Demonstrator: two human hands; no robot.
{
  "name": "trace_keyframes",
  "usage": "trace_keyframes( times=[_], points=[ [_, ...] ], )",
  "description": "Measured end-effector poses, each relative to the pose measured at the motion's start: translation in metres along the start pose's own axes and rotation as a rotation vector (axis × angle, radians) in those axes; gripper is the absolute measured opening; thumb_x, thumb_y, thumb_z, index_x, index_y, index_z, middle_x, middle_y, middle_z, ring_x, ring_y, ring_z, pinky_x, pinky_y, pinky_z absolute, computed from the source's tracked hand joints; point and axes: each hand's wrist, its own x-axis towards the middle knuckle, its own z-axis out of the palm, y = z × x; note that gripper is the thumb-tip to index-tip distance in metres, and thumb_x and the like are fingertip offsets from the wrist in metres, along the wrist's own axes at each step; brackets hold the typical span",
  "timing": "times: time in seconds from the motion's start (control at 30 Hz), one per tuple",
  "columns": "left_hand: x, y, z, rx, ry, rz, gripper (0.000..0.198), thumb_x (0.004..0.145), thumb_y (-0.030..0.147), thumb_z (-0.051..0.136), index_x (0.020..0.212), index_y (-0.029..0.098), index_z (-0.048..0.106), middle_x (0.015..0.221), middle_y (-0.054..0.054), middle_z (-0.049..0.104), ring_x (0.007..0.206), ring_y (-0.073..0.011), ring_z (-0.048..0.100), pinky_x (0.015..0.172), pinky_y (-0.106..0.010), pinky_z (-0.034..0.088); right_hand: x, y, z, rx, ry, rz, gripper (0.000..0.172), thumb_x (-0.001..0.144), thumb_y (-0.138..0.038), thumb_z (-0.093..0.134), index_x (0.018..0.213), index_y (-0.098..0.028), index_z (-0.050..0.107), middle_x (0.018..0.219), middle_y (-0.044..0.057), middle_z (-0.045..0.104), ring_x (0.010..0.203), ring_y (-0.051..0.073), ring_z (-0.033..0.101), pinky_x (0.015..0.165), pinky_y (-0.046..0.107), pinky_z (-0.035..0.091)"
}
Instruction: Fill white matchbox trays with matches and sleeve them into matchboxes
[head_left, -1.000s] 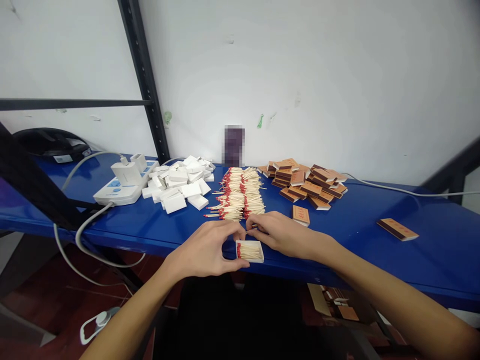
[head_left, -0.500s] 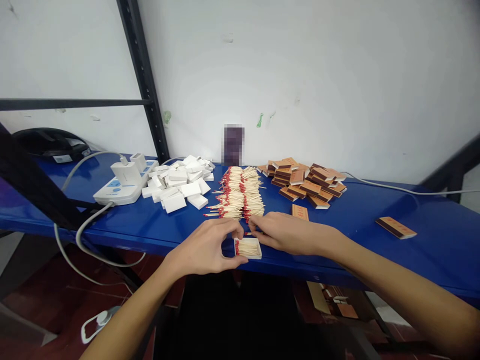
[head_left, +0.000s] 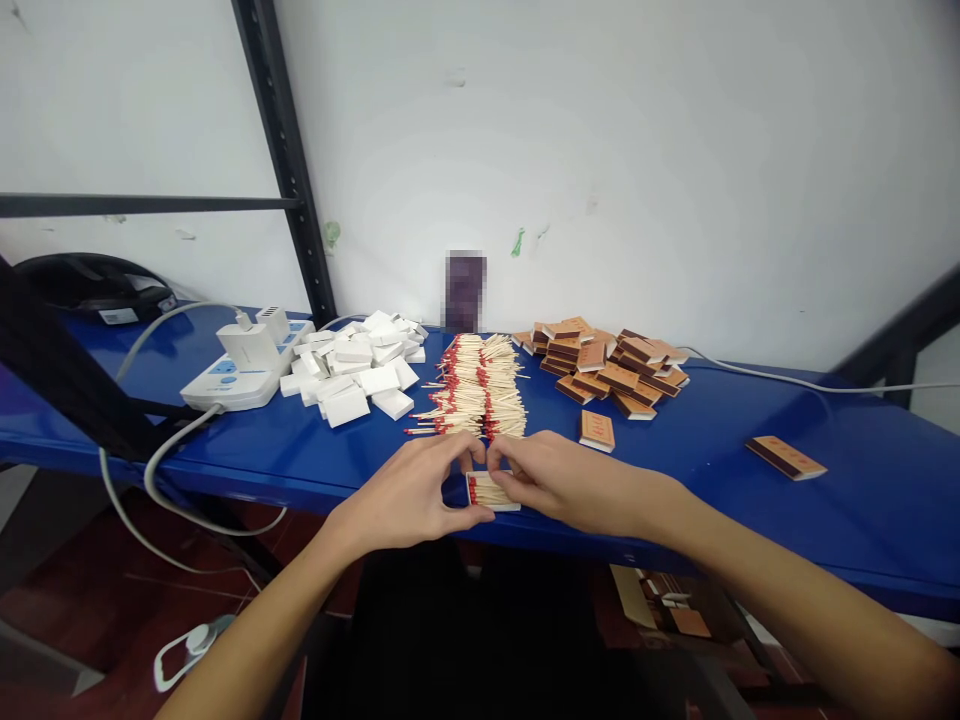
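Note:
A small white matchbox tray (head_left: 487, 491) filled with red-tipped matches lies at the front edge of the blue table (head_left: 750, 500). My left hand (head_left: 416, 495) curls round the tray's left side, thumb and fingers pinching it. From the right, my right hand (head_left: 559, 477) lies over the tray's right half with its fingers bent onto the matches. Just behind the hands is a pile of loose matches (head_left: 476, 398). A heap of white inner trays (head_left: 360, 375) sits to the left of it, and a heap of orange box sleeves (head_left: 607, 365) to the right.
A single orange sleeve (head_left: 598, 430) lies near my right hand, and another (head_left: 785, 457) farther right. A white power strip with a charger (head_left: 240, 365) and cables sits at the left. A black shelf post (head_left: 289, 160) rises behind. A dark object (head_left: 465, 290) leans on the wall.
My right hand has slid left and down over the tray, covering more of it. The left hand has kept its hold on the tray's left side.

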Motion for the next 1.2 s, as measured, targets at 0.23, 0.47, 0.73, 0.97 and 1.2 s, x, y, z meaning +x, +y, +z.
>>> trace_keyframes(
  times=[0.23,0.47,0.73,0.97,1.2],
  points=[
    [0.0,-0.004,0.002,0.017,0.012,0.039,0.028,0.078,0.036,0.075,0.095,0.021,0.058,0.076,0.005,0.055,0.063,-0.0116,0.047,0.068,-0.025,0.038,-0.005,0.031,-0.001,-0.148,0.14,0.151,0.028,0.1,-0.039,0.043,0.086,-0.02,0.059,0.064,-0.001,0.058,0.06,0.014,0.05,0.056,0.027,0.027],
    [0.0,-0.003,0.0,0.034,-0.014,0.051,0.03,0.077,0.04,0.075,0.097,0.021,0.063,0.073,0.004,0.055,0.064,-0.0124,0.049,0.07,-0.025,0.04,-0.007,0.043,0.004,-0.201,0.152,0.106,0.02,0.098,-0.03,0.048,0.097,-0.02,0.065,0.07,0.001,0.062,0.063,0.016,0.054,0.059,0.027,0.031],
    [0.0,-0.003,0.0,0.03,-0.028,0.079,0.032,0.076,0.04,0.076,0.097,0.02,0.063,0.076,0.003,0.057,0.063,-0.0115,0.048,0.07,-0.025,0.04,-0.003,0.047,0.007,-0.099,0.13,0.044,0.019,0.098,-0.024,0.045,0.1,-0.019,0.064,0.086,0.004,0.067,0.078,0.018,0.059,0.07,0.027,0.038],
    [0.0,-0.002,0.0,0.028,-0.018,0.063,0.032,0.077,0.041,0.076,0.097,0.021,0.062,0.076,0.004,0.057,0.063,-0.0115,0.049,0.07,-0.025,0.04,-0.006,0.038,-0.001,-0.104,0.011,0.106,0.018,0.099,-0.03,0.043,0.088,-0.02,0.054,0.082,0.003,0.063,0.071,0.016,0.053,0.063,0.027,0.034],
    [0.0,-0.002,0.002,0.006,0.012,-0.007,0.031,0.079,0.04,0.073,0.1,0.022,0.06,0.081,0.003,0.062,0.067,-0.0137,0.054,0.07,-0.026,0.041,-0.008,0.032,0.0,-0.099,0.036,0.142,0.019,0.098,-0.029,0.04,0.085,-0.02,0.051,0.073,0.001,0.057,0.063,0.015,0.046,0.059,0.028,0.03]
  ],
)
